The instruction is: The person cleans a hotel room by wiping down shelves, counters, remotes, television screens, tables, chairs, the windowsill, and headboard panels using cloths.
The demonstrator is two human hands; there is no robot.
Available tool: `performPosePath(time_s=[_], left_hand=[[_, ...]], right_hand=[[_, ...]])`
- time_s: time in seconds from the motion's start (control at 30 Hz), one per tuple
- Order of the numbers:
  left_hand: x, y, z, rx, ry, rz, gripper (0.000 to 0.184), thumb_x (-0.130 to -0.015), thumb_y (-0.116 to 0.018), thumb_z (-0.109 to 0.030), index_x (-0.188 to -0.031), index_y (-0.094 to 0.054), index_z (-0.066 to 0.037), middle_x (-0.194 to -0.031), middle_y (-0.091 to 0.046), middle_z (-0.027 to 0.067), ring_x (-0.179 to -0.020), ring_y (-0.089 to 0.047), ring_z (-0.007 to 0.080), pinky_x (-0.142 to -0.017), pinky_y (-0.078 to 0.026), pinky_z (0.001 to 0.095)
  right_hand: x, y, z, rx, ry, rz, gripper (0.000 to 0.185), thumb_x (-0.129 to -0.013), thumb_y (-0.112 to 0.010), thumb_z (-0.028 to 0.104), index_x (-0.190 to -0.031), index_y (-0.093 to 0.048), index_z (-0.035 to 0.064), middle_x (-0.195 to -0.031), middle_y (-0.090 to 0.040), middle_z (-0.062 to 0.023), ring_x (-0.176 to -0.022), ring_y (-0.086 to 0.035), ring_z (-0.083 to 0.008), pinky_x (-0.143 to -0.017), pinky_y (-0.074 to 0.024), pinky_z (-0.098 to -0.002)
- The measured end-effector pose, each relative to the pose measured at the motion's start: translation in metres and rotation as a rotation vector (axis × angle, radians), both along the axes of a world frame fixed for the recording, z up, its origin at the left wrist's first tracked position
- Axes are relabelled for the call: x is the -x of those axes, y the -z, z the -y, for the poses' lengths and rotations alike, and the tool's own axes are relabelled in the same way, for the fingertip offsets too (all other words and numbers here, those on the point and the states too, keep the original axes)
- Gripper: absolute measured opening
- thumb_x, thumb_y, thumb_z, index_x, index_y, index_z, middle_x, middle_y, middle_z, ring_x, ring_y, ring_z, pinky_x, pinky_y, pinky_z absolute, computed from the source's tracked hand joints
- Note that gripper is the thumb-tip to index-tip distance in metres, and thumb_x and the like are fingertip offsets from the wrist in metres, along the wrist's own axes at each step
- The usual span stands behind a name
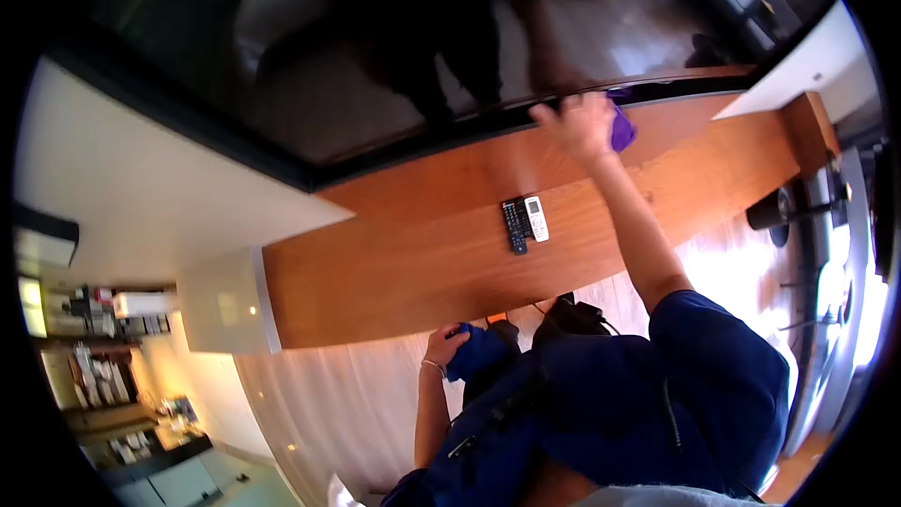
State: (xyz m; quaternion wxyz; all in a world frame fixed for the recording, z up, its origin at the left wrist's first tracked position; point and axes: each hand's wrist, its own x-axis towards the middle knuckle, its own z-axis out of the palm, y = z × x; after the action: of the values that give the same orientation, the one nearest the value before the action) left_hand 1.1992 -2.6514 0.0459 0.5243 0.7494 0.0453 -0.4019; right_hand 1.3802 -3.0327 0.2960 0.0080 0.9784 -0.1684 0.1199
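My right hand (582, 124) reaches forward to the lower edge of a large black television (375, 47). A purple cloth (622, 129) is held in it, bunched at the palm side and partly hidden by the hand. My left hand (445, 345) is low, near my body and in front of the shelf edge. Its fingers curl over a piece of blue cloth (477, 353); whether this is loose or part of my clothing is hard to tell. Between the hands, a black remote control (514, 225) and a white remote control (536, 219) lie side by side on the wooden shelf (404, 263).
Dark, reflective glass fills the top of the view. A pale wall panel (160, 169) stands left of the shelf, and shelving with objects (99, 357) is farther left. Below lies a light wood floor (328, 404). A dark object (771, 211) is by the shelf's right end.
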Motion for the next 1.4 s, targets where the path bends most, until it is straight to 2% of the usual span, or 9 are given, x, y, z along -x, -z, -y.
performPosePath(time_s=[0.27,0.5,0.7,0.77,1.0,1.13,1.27,1.33,1.4], left_hand=[[-0.055,-0.027,0.061,0.026,0.235,0.092,0.050,-0.077,-0.074,-0.026,-0.119,-0.062,0.000,-0.110,-0.066,0.0122,-0.100,-0.062,0.0209,-0.090,-0.049,0.0319],[-0.089,-0.008,0.064,0.510,-0.062,-0.466,0.045,-0.087,-0.065,-0.034,-0.118,-0.061,-0.001,-0.111,-0.065,0.0107,-0.101,-0.062,0.0211,-0.089,-0.050,0.0358],[-0.149,-0.188,0.162,0.934,-0.427,-0.022,0.042,-0.092,-0.057,-0.031,-0.122,-0.056,-0.001,-0.117,-0.062,0.0141,-0.106,-0.060,0.0271,-0.092,-0.050,0.0426],[-0.146,-0.265,0.219,0.531,-0.498,0.595,0.043,-0.089,-0.064,-0.023,-0.124,-0.055,0.000,-0.114,-0.062,0.0136,-0.102,-0.060,0.0271,-0.090,-0.050,0.0403],[-0.190,-0.196,0.264,-0.428,-0.209,1.369,0.059,-0.079,-0.069,-0.013,-0.131,-0.047,0.005,-0.133,-0.050,0.0265,-0.123,-0.048,0.0380,-0.105,-0.037,0.0391],[-0.184,-0.208,0.265,-0.318,-0.254,1.142,0.057,-0.080,-0.067,-0.012,-0.132,-0.047,0.003,-0.137,-0.048,0.0234,-0.127,-0.046,0.0357,-0.107,-0.035,0.0387],[-0.186,-0.199,0.260,-0.368,-0.234,1.242,0.068,-0.079,-0.065,-0.011,-0.142,-0.040,-0.009,-0.142,-0.044,0.0191,-0.131,-0.043,0.0340,-0.109,-0.033,0.0368],[-0.185,-0.199,0.264,-0.380,-0.278,1.198,0.069,-0.076,-0.065,-0.011,-0.141,-0.041,-0.008,-0.142,-0.043,0.0201,-0.132,-0.042,0.0345,-0.109,-0.033,0.0385],[-0.192,-0.193,0.267,-0.402,-0.274,1.199,0.065,-0.073,-0.068,-0.011,-0.134,-0.047,-0.002,-0.137,-0.047,0.0233,-0.128,-0.044,0.0370,-0.107,-0.035,0.0396]], right_hand=[[-0.014,0.017,-0.007,-0.099,-0.475,0.074,0.063,-0.095,-0.035,0.056,-0.081,-0.070,0.0059,-0.080,-0.066,-0.0155,-0.086,-0.063,-0.0382,-0.083,-0.0436,-0.0568],[0.081,0.006,0.191,0.029,-0.125,0.216,0.032,-0.093,-0.052,0.038,-0.110,-0.066,0.0134,-0.117,-0.057,-0.0154,-0.118,-0.048,-0.0326,-0.099,-0.0358,-0.0467],[0.123,-0.001,0.350,-0.192,0.385,0.126,0.042,-0.095,-0.043,0.048,-0.122,-0.062,0.0216,-0.144,-0.041,-0.0090,-0.135,-0.034,-0.0305,-0.102,-0.0338,-0.0571],[0.118,0.004,0.398,-0.195,0.385,0.129,0.041,-0.096,-0.043,0.045,-0.122,-0.062,0.0190,-0.143,-0.041,-0.0099,-0.136,-0.032,-0.0311,-0.100,-0.0354,-0.0601],[0.126,-0.002,0.517,-0.152,0.533,0.094,0.043,-0.093,-0.048,0.042,-0.119,-0.063,0.0123,-0.139,-0.043,-0.0121,-0.133,-0.033,-0.0343,-0.106,-0.0342,-0.0497],[0.159,0.023,0.508,-0.162,0.346,0.540,0.031,-0.090,-0.059,0.030,-0.115,-0.065,0.0119,-0.127,-0.055,-0.0133,-0.119,-0.047,-0.0364,-0.101,-0.0399,-0.0413],[0.219,0.100,0.540,-0.964,0.342,1.000,0.033,-0.090,-0.062,0.020,-0.120,-0.063,0.0036,-0.123,-0.061,-0.0102,-0.112,-0.057,-0.0240,-0.096,-0.0437,-0.0324],[0.254,0.210,0.635,-2.145,0.204,1.462,0.032,-0.093,-0.053,0.012,-0.124,-0.060,0.0090,-0.118,-0.064,-0.0065,-0.103,-0.060,-0.0209,-0.090,-0.0482,-0.0334],[0.273,0.213,0.723,-2.027,0.291,1.658,0.022,-0.094,-0.049,0.017,-0.110,-0.062,0.0086,-0.097,-0.067,-0.0109,-0.081,-0.065,-0.0245,-0.072,-0.0542,-0.0382]])
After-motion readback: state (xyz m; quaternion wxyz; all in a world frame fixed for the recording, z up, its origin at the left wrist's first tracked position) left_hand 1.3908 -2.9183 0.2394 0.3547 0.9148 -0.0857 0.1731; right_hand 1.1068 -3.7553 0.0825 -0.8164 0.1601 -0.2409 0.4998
